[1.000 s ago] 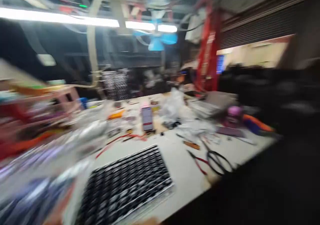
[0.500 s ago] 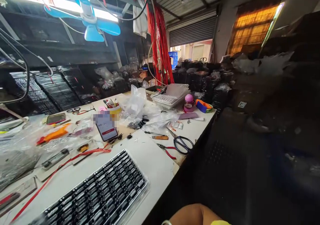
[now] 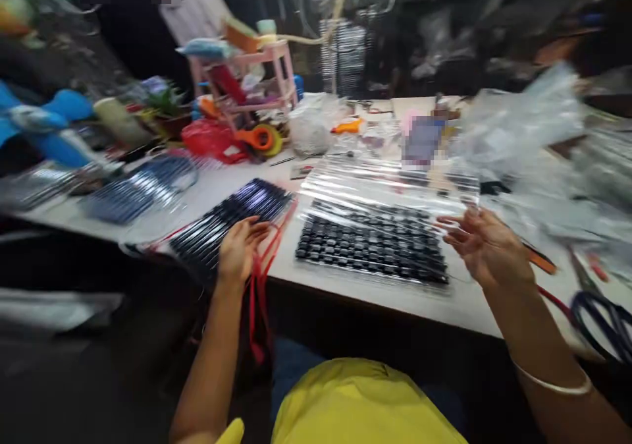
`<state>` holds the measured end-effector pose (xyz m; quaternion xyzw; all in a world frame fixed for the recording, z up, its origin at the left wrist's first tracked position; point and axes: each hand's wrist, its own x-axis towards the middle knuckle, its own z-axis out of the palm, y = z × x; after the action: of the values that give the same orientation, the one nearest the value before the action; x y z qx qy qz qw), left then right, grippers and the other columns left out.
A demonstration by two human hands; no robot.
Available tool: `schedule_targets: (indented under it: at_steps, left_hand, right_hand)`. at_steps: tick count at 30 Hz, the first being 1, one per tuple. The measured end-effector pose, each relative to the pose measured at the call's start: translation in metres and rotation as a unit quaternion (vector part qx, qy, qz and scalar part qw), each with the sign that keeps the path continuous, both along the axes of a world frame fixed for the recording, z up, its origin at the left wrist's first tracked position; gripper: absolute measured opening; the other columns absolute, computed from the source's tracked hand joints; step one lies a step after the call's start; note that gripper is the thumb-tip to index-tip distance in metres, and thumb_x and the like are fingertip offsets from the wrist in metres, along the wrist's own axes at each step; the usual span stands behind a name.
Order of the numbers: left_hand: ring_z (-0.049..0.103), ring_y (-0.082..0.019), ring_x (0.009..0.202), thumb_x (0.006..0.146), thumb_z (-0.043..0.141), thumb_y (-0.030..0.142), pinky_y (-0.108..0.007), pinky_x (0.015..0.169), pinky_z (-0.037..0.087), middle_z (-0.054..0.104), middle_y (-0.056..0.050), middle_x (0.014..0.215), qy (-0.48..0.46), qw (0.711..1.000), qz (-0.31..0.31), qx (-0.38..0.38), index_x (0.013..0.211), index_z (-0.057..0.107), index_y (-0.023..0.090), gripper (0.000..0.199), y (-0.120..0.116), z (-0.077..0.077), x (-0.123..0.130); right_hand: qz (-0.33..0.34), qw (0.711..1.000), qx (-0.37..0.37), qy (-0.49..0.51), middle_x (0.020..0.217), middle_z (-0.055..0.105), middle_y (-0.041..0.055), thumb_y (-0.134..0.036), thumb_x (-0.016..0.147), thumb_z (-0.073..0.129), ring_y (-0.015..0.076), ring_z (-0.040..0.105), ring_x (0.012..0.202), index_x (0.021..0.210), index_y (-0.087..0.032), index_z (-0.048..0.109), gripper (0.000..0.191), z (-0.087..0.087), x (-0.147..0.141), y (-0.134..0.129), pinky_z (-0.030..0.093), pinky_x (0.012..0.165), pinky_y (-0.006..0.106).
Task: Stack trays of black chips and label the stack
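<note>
My right hand (image 3: 486, 243) pinches the right corner of a clear ribbed plastic sheet (image 3: 385, 184), perhaps a tray or lid. That sheet is tilted up over the back of a clear tray filled with rows of black parts (image 3: 370, 243); what the parts are, I cannot make out. My left hand (image 3: 243, 249) has its fingers loosely stretched, beside a red strap (image 3: 270, 249) that hangs over the table's front edge. Whether the fingers touch the strap is blurred. Left of this hand lies a dark, shiny ribbed tray or stack (image 3: 232, 217).
Blue scissors (image 3: 605, 322) and an orange-handled tool (image 3: 540, 259) lie at the right. Clear plastic bags (image 3: 523, 124) cover the back right. A pink rack (image 3: 241, 75), orange tape roll (image 3: 259, 138), blue fan (image 3: 54, 124) and more ribbed trays (image 3: 133, 190) stand left.
The view has swung left and down. Both my hands are now over the table, and the clear sheet is raised above the filled tray, held by my right hand.
</note>
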<state>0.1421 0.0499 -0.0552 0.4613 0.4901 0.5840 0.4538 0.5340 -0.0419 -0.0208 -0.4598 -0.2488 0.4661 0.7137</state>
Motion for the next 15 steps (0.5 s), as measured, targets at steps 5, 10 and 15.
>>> schedule_targets:
  at_steps: [5, 10, 15]
  left_hand:
    - [0.066, -0.019, 0.089, 0.086, 0.048, 0.033, -0.037, 0.083, 0.051, 0.069, -0.011, 0.096, 0.052, 0.998, -0.036, 0.009, 0.101, 0.059, 0.013, 0.027, 0.015, -0.015, 0.016]
    - [0.061, -0.021, 0.101, 0.084, 0.052, 0.026, -0.035, 0.089, 0.048, 0.066, -0.012, 0.113, 0.188, 0.975, -0.114, 0.036, 0.109, 0.062, 0.012, 0.03, 0.021, -0.024, 0.036]
    - [0.057, -0.022, 0.109, 0.085, 0.051, 0.022, -0.035, 0.097, 0.042, 0.063, -0.01, 0.12, 0.349, 0.923, -0.149, 0.068, 0.118, 0.06, 0.014, 0.035, 0.037, -0.027, 0.057]
  right_hand:
    - [0.06, 0.988, -0.1, -0.097, 0.077, 0.068, 0.0042, -0.026, 0.07, 0.069, 0.0186, 0.069, 0.065, 0.089, -0.022, 0.058, 0.022, -0.011, -0.011, -0.007, 0.056, 0.052, 0.021]
    - [0.035, 0.946, -0.202, -0.25, 0.078, 0.063, 0.0118, -0.048, 0.072, 0.066, 0.0238, 0.062, 0.056, 0.135, -0.017, 0.042, 0.073, -0.026, 0.017, -0.005, 0.052, 0.048, 0.036]
    - [0.021, 0.903, -0.225, -0.366, 0.084, 0.064, 0.0161, -0.059, 0.073, 0.063, 0.0229, 0.058, 0.054, 0.139, -0.019, 0.039, 0.081, -0.048, 0.051, -0.01, 0.048, 0.044, 0.038]
